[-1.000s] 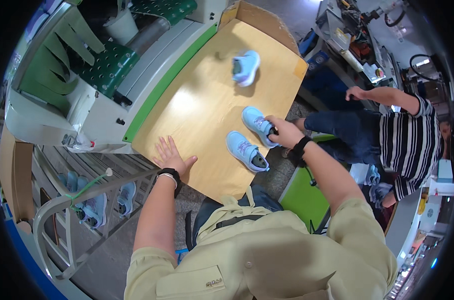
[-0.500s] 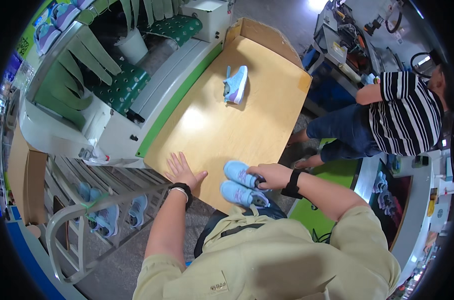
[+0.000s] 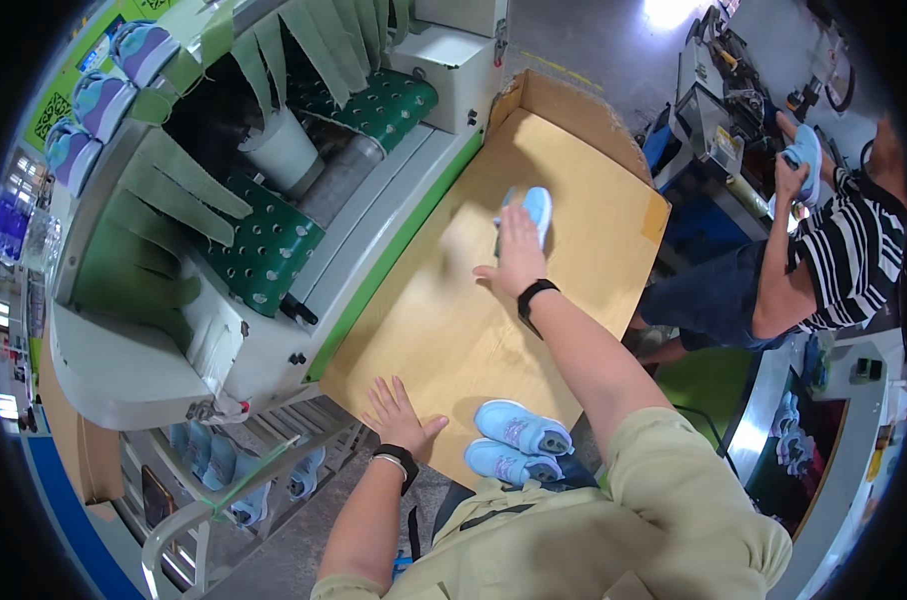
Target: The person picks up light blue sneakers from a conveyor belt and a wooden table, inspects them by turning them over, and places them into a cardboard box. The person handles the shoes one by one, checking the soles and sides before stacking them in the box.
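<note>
R hand [image 3: 519, 250] lies flat, fingers spread, over the light-blue sneaker [image 3: 537, 205] at the far end of the cardboard sheet [image 3: 444, 330]; close fingers round it w/ firm hold, L hand [image 3: 399, 415] open, bracing near edge.

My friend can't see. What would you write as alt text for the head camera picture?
Seen from above, a person's right hand reaches across a tan cardboard-covered table onto a single light blue shoe, while the left hand lies flat near the table's front edge. A pair of blue shoes sits side by side by the person's chest, and a green conveyor machine stands to the left.
</note>
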Motion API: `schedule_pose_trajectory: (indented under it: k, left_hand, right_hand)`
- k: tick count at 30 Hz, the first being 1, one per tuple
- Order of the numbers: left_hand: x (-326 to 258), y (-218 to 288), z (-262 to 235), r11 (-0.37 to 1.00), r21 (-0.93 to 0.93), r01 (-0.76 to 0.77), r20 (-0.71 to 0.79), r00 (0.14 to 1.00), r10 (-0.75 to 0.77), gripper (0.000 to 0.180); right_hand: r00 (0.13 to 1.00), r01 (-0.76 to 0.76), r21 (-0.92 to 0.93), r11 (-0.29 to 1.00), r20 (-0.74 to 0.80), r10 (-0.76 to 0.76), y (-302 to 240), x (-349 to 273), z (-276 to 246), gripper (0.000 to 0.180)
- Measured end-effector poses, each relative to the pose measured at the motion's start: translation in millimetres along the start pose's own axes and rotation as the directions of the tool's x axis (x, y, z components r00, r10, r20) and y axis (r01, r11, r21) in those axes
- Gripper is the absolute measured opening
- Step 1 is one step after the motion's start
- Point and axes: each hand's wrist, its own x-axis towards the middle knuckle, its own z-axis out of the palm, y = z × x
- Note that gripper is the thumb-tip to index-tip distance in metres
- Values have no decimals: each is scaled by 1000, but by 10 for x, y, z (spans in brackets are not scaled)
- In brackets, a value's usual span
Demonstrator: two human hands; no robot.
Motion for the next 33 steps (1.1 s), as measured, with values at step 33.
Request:
schedule_pose_trajectory:
  k: [33]
  left_hand:
    - [541,-111,367,954,297,44,-104,994,-14,132]
  right_hand:
    - [816,-445,252,859,510,273,525,-3026,-558,83]
